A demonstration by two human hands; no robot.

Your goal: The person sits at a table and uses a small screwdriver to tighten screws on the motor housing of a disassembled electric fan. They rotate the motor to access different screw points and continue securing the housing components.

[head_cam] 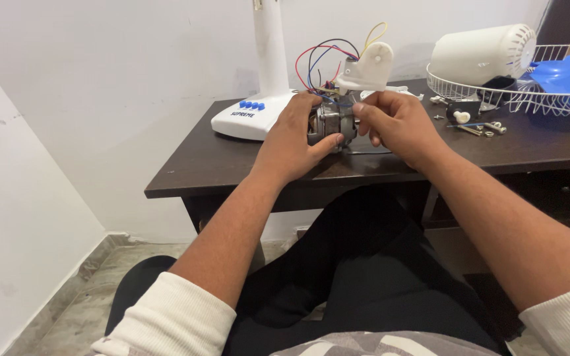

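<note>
A grey metal fan motor [333, 122] sits at the front of a dark wooden desk [199, 165]. My left hand [293, 142] wraps around the motor's left side, thumb under it. On the motor's right end, my right hand [394, 125] pinches with its fingertips. Red, blue, black and yellow wires [324, 56] loop up from the motor to a white plastic bracket [367, 69] just behind it.
A white fan base [249, 118] with blue buttons and an upright white pole [270, 46] stands at the back left. At the right lie a white motor cover [479, 53], a wire fan guard [529, 99], a blue blade [565, 74] and loose screws [476, 125]. White walls close off the left and back.
</note>
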